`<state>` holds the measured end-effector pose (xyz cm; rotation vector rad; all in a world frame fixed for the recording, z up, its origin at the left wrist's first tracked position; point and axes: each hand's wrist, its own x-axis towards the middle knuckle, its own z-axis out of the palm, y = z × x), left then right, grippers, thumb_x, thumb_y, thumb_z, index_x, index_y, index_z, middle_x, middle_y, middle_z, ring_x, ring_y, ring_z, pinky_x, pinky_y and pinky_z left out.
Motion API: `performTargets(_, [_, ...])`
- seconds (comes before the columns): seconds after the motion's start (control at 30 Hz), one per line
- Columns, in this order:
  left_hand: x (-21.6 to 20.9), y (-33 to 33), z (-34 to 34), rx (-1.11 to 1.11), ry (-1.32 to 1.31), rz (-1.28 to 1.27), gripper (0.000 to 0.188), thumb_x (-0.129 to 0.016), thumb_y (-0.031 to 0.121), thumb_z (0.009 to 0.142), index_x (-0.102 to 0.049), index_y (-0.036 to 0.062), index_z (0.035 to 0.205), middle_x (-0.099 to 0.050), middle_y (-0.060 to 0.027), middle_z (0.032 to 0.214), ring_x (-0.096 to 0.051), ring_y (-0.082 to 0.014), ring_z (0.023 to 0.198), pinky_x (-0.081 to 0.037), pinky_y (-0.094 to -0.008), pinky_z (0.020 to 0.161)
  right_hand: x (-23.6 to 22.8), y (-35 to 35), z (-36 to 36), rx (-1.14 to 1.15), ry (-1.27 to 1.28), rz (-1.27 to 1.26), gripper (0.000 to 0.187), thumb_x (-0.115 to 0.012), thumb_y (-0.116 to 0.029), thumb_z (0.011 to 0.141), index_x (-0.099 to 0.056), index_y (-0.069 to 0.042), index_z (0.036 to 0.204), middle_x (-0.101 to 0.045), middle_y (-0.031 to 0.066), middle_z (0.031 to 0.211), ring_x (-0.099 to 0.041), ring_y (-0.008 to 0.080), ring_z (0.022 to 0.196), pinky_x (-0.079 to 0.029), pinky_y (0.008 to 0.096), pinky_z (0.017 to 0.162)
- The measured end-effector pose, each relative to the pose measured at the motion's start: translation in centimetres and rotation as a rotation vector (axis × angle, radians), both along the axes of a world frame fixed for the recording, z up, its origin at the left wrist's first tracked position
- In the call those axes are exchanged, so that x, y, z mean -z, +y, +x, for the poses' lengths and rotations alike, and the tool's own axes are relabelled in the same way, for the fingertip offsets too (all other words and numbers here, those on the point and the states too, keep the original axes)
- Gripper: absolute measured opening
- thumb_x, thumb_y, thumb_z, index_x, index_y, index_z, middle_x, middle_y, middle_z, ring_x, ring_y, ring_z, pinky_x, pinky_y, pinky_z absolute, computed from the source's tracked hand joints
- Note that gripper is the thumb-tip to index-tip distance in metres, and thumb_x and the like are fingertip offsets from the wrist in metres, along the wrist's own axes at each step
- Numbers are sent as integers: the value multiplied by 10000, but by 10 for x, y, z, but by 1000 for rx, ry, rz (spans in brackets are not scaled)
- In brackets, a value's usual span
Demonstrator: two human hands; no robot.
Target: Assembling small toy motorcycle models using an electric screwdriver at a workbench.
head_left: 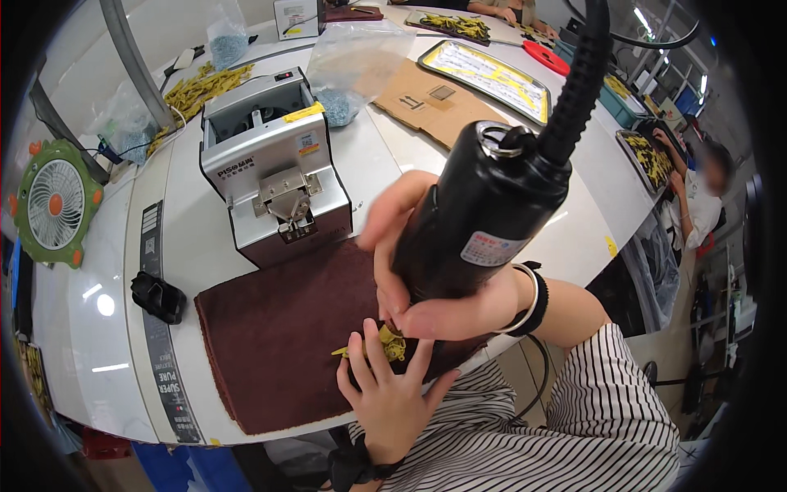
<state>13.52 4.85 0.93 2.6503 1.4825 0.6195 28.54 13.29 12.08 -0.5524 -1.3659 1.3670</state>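
Note:
My right hand (451, 307) is closed round a thick black electric screwdriver (484, 205), which has a metal hanging ring on top and a ribbed cable. The tool is tilted, and its lower end is hidden behind my fingers. Under it, a small yellow-green part (395, 344) lies on a dark brown cloth mat (279, 344). My left hand (393, 402) rests on that part and the cloth with its fingers spread, covering some of the piece. Whether the screwdriver's bit touches the part cannot be seen.
A silver screw feeder (270, 164) stands just beyond the mat. A green fan (57, 205) and a black object (157, 297) are at left. Behind lie a pile of yellow parts (201, 88), cardboard (438, 98) and a tray (492, 78). A co-worker (697, 193) sits at right.

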Motion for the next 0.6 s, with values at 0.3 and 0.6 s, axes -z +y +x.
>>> performTargets(0.3, [-2,-2,2,-11,19,-31,558,-507,691,784,-583,329,1201,-443,-223,1339,-415,-375,1199,-338,-501,909,11,-3,-9,208,-172,144,320,-737,21,673,-585,-28,949,-632,23,827,-598,76,713,-490,229,642])
performTargets(0.6, [-3,0,2,0,2,-42,556,-529,691,771,-598,300,1161,-439,-230,1340,-401,-383,1205,-330,-509,899,3,0,-15,283,-222,151,240,-676,34,690,-548,-29,883,-581,26,738,-548,79,631,-444,222,572])
